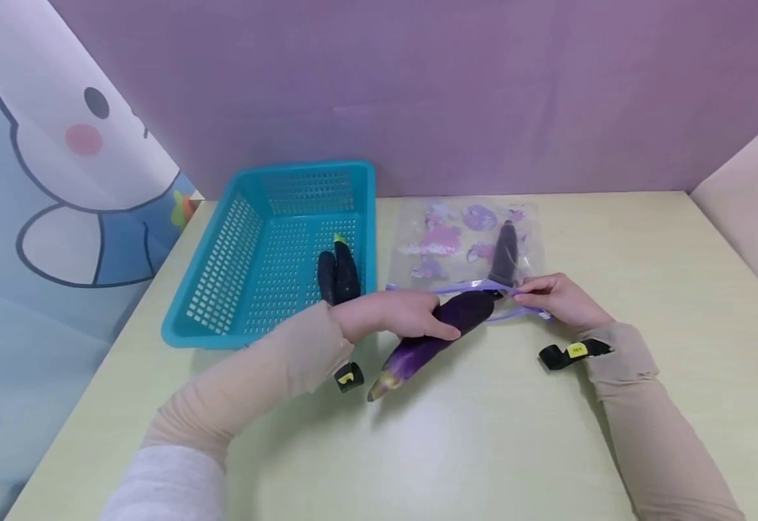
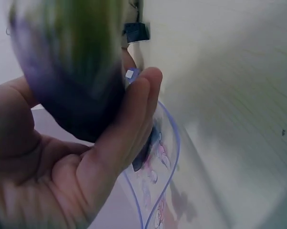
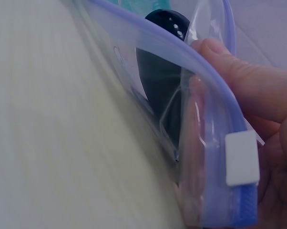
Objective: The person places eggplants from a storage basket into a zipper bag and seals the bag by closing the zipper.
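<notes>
A long purple eggplant (image 1: 418,354) is gripped by my left hand (image 1: 411,316), its dark rounded end at the mouth of a clear zip bag (image 1: 411,250). The pale stem end points down and left toward me. In the left wrist view the eggplant (image 2: 76,81) lies between thumb and fingers. My right hand (image 1: 564,300) pinches the bag's purple rim at its right corner, close to the white slider (image 3: 242,157). Inside the bag, another dark elongated vegetable (image 1: 505,253) shows through the printed plastic.
Left of the bag stands a teal plastic basket (image 1: 222,340) with two slender dark vegetables (image 1: 346,271) in it, one green-tipped. Black wrist straps (image 1: 349,377) hang at both cuffs. A purple wall (image 1: 418,108) closes off the table's (image 1: 483,449) back.
</notes>
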The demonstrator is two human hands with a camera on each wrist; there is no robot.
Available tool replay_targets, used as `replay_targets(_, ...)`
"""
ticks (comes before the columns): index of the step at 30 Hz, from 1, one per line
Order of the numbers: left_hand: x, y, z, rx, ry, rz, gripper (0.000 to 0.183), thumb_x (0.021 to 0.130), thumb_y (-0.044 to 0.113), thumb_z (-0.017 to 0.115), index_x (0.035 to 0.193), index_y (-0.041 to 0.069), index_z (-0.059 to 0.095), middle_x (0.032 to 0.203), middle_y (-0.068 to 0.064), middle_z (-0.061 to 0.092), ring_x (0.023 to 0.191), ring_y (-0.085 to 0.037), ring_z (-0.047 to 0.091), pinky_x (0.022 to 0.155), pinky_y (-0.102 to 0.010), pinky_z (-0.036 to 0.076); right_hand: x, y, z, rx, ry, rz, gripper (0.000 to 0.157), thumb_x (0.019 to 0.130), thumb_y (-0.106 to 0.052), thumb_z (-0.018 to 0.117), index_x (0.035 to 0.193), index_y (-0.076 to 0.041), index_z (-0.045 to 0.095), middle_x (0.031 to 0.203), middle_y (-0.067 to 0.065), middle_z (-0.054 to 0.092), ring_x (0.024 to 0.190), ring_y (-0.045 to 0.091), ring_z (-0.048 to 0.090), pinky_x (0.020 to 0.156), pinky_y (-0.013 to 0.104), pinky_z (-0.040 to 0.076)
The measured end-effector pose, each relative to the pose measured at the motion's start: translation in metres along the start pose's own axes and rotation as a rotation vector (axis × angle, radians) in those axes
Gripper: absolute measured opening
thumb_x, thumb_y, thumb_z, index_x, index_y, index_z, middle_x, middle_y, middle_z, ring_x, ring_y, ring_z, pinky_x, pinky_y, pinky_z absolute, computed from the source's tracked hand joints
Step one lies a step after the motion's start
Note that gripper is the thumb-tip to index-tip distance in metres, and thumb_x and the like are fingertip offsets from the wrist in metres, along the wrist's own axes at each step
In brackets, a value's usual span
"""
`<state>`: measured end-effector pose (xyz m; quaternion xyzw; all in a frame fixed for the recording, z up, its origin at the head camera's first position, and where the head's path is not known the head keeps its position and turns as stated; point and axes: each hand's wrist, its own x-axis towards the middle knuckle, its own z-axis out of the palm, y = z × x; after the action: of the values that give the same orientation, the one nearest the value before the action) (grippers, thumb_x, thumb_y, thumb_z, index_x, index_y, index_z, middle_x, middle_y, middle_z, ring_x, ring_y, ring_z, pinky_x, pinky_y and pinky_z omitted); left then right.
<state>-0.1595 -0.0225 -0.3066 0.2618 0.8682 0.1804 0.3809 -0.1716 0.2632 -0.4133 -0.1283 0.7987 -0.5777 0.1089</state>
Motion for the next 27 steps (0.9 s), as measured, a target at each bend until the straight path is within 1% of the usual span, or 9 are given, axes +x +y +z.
replay_targets(5, 0.0, -0.001, 0.006, 0.028, 0.065, -0.022, 0.037, 0.092, 0.042, 0.056, 0.077, 0.009, 0.052, 0.063, 0.003, 0.049, 0.054, -0.009, 0.046, 0.055, -0.021, 0.04, 0.001, 0.002, 0.001, 0.027, -0.001, -0.001, 0.022, 0.086, 0.0, 0.064, 0.088, -0.018, 0.077, 0.085, -0.019, 0.07, 0.077, -0.001, 0.058, 0.064, 0.013, 0.045)
replay_targets(7, -0.001, -0.002, 0.011, -0.017, 0.104, -0.025, 0.037, 0.092, 0.042, 0.057, 0.082, 0.006, 0.054, 0.068, 0.001, 0.053, 0.057, -0.01, 0.05, 0.057, -0.022, 0.042, 0.001, 0.003, 0.002, 0.04, -0.006, -0.001, 0.021, 0.086, 0.0, 0.064, 0.089, -0.016, 0.077, 0.085, -0.018, 0.07, 0.076, -0.001, 0.058, 0.063, 0.014, 0.045)
replay_targets(10, -0.001, -0.005, 0.021, -0.132, 0.17, -0.023, 0.037, 0.091, 0.041, 0.058, 0.091, 0.004, 0.056, 0.076, -0.002, 0.059, 0.062, -0.01, 0.055, 0.059, -0.022, 0.046, 0.001, 0.002, 0.002, 0.028, -0.004, -0.002, 0.018, 0.086, -0.001, 0.065, 0.09, -0.014, 0.077, 0.084, -0.018, 0.07, 0.075, -0.001, 0.056, 0.062, 0.014, 0.044)
replay_targets(14, 0.003, -0.008, 0.036, -0.348, 0.233, -0.015, 0.039, 0.091, 0.041, 0.058, 0.101, 0.003, 0.058, 0.081, -0.003, 0.061, 0.064, -0.01, 0.058, 0.058, -0.022, 0.048, 0.0, 0.0, -0.001, -0.013, 0.014, -0.004, 0.018, 0.086, -0.002, 0.065, 0.089, -0.016, 0.077, 0.083, -0.018, 0.069, 0.072, 0.0, 0.055, 0.061, 0.015, 0.043)
replay_targets(17, 0.008, -0.01, 0.045, -0.565, 0.247, -0.005, 0.041, 0.093, 0.038, 0.057, 0.107, 0.0, 0.058, 0.083, -0.005, 0.063, 0.064, -0.01, 0.06, 0.058, -0.023, 0.051, 0.0, -0.001, -0.002, -0.01, 0.017, 0.004, 0.02, 0.087, -0.002, 0.065, 0.088, -0.018, 0.077, 0.082, -0.017, 0.069, 0.071, 0.0, 0.054, 0.06, 0.016, 0.042)
replay_targets(19, 0.012, -0.01, 0.05, -0.748, 0.238, 0.006, 0.042, 0.095, 0.035, 0.055, 0.111, -0.003, 0.055, 0.089, -0.01, 0.065, 0.069, -0.015, 0.064, 0.062, -0.025, 0.054, 0.001, -0.001, -0.002, 0.006, 0.014, 0.011, 0.021, 0.087, -0.002, 0.065, 0.088, -0.019, 0.077, 0.082, -0.017, 0.069, 0.07, 0.0, 0.053, 0.059, 0.016, 0.042)
replay_targets(21, 0.016, -0.01, 0.054, -0.929, 0.222, 0.019, 0.045, 0.097, 0.033, 0.052, 0.117, -0.007, 0.05, 0.098, -0.019, 0.066, 0.078, -0.024, 0.069, 0.067, -0.029, 0.057, 0.002, 0.0, -0.002, 0.016, 0.009, 0.017, 0.022, 0.087, -0.002, 0.065, 0.087, -0.021, 0.077, 0.081, -0.017, 0.069, 0.069, 0.0, 0.052, 0.058, 0.016, 0.041)
replay_targets(23, 0.021, -0.01, 0.056, -1.083, 0.204, 0.033, 0.048, 0.099, 0.033, 0.049, 0.123, -0.008, 0.046, 0.109, -0.025, 0.063, 0.089, -0.032, 0.069, 0.073, -0.031, 0.057, 0.002, 0.0, -0.001, 0.029, 0.005, 0.025, 0.023, 0.087, -0.002, 0.065, 0.086, -0.022, 0.077, 0.081, -0.017, 0.07, 0.069, 0.0, 0.053, 0.058, 0.016, 0.041)
replay_targets(27, 0.029, -0.009, 0.057, -1.276, 0.162, 0.067, 0.054, 0.101, 0.035, 0.043, 0.134, -0.007, 0.041, 0.125, -0.028, 0.055, 0.109, -0.038, 0.06, 0.08, -0.028, 0.055, 0.003, 0.001, -0.001, 0.035, 0.004, 0.038, 0.027, 0.087, -0.002, 0.064, 0.085, -0.026, 0.076, 0.081, -0.018, 0.07, 0.069, 0.0, 0.054, 0.057, 0.015, 0.041)
